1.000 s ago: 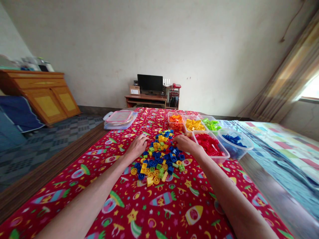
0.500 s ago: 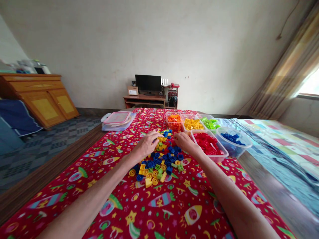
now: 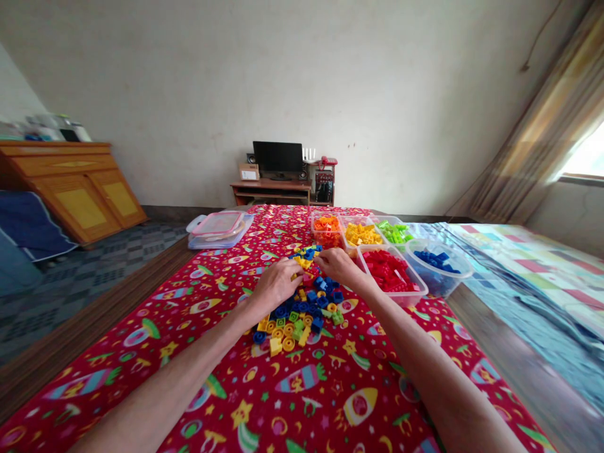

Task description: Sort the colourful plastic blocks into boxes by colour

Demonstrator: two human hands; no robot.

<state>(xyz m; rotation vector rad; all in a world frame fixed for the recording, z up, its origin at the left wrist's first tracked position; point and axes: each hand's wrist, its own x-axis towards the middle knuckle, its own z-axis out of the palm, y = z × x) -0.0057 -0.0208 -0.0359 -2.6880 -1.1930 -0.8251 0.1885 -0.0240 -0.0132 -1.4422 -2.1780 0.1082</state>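
Observation:
A loose pile of plastic toy bricks (image 3: 306, 306), mostly blue and yellow with some green, lies in the middle of the red patterned tablecloth (image 3: 226, 371). Over the pile's left side, my left hand (image 3: 279, 281) is closed, its fingers curled down by yellow bricks; what they hold is hidden. My right hand (image 3: 338, 264) reaches in from the right at the far part of the pile. Its fingers are bent together near yellow and blue bricks, and I cannot make out what is in them. Close beside it stands a clear tub of red bricks (image 3: 391, 272).
Further tubs hold orange bricks (image 3: 326, 225), yellow bricks (image 3: 362, 234), light green bricks (image 3: 394, 232) and blue bricks (image 3: 436, 261). Stacked lids (image 3: 221, 228) lie at the far left of the table. A bed (image 3: 533, 277) adjoins on the right.
My left hand has come down lower onto the pile, its fingers now curled in. The right hand has shifted left over the far bricks. The view has turned slightly.

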